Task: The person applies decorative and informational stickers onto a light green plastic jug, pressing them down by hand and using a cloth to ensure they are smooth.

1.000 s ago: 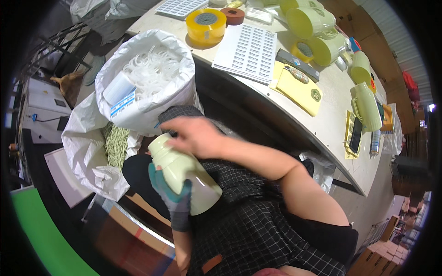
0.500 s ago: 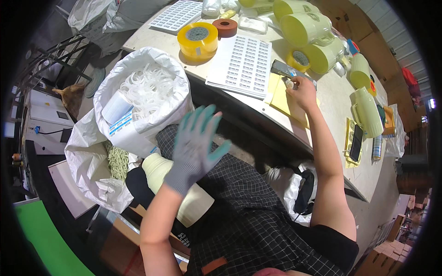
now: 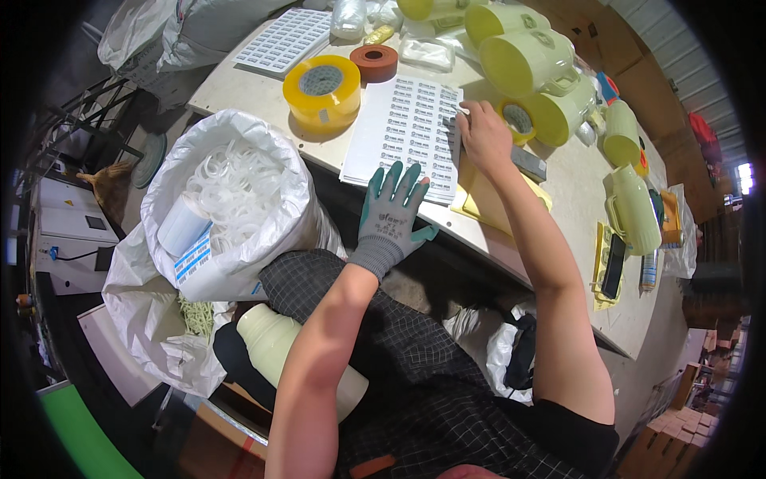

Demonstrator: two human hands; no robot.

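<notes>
My left hand (image 3: pixel 388 219), in a grey glove with green fingertips, lies with spread fingers over the near edge of a stack of printed label sheets (image 3: pixel 365 148). At the stack's right edge, my bare right hand (image 3: pixel 487 137) has its thumb and fingertips pinched together; whatever is between them is too small to name. Just beside that wrist are a grey bar-shaped tool (image 3: pixel 528 164) and some yellow sheets (image 3: pixel 487 204). A pale green vessel (image 3: pixel 271 342) rests on its side by my lap, partly behind my left forearm.
Rolls of yellow tape (image 3: pixel 321 100) and brown tape (image 3: pixel 373 64) stand beyond the sheets. Several pale yellow-green jugs (image 3: pixel 519 60) crowd the table's right side, near a phone (image 3: pixel 613 267). A white sack (image 3: pixel 307 188) of translucent rings stands left of the table.
My left hand has moved from the air above my lap forward onto the label sheets. My right hand has left the grey bar-shaped tool and shifted left to the sheets' edge.
</notes>
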